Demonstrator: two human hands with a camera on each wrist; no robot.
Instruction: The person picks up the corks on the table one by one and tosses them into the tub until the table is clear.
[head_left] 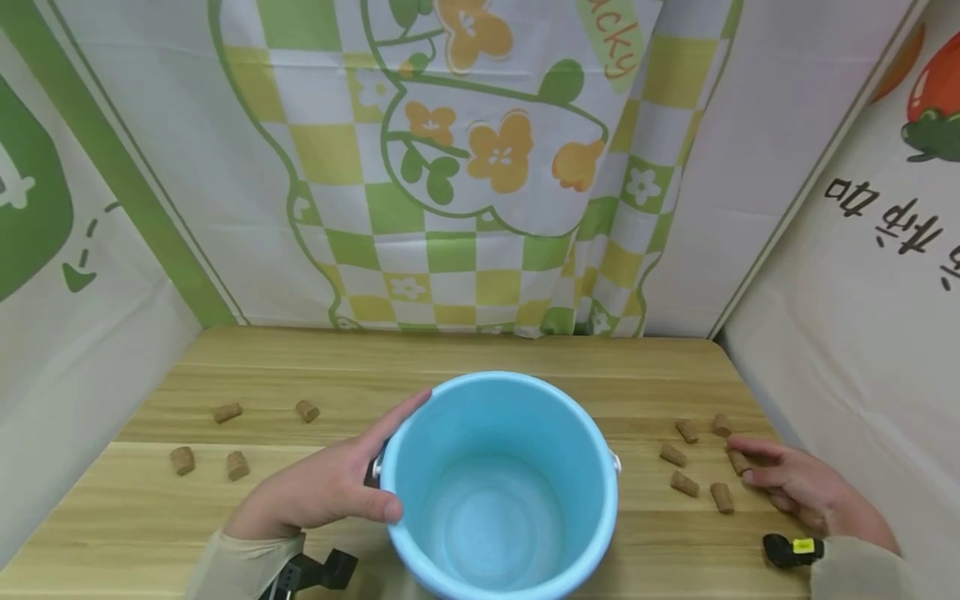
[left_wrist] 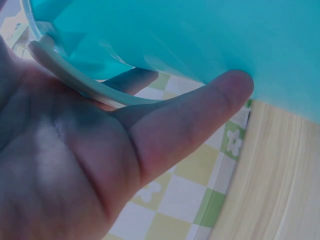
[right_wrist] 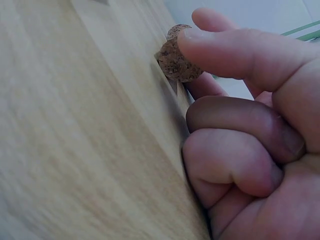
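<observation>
A light blue bucket (head_left: 495,421) stands upright at the front middle of the wooden table, and its inside shows bare. My left hand (head_left: 322,487) spreads against the bucket's left side, thumb and a finger touching near the rim. In the left wrist view, extended fingers (left_wrist: 185,117) lie along the outer wall, with the pale bucket handle (left_wrist: 85,85) beside the palm. At the table's right, my right hand (head_left: 806,487) pinches a cork (head_left: 739,462) between thumb and fingers. The right wrist view shows that cork (right_wrist: 177,62) close to the tabletop, other fingers curled.
Several loose corks (head_left: 684,483) lie right of the bucket, near my right hand. More corks (head_left: 237,465) are scattered on the left part of the table (head_left: 360,358). A checkered curtain (head_left: 450,250) hangs behind, and printed fabric walls (head_left: 847,333) rise at both sides.
</observation>
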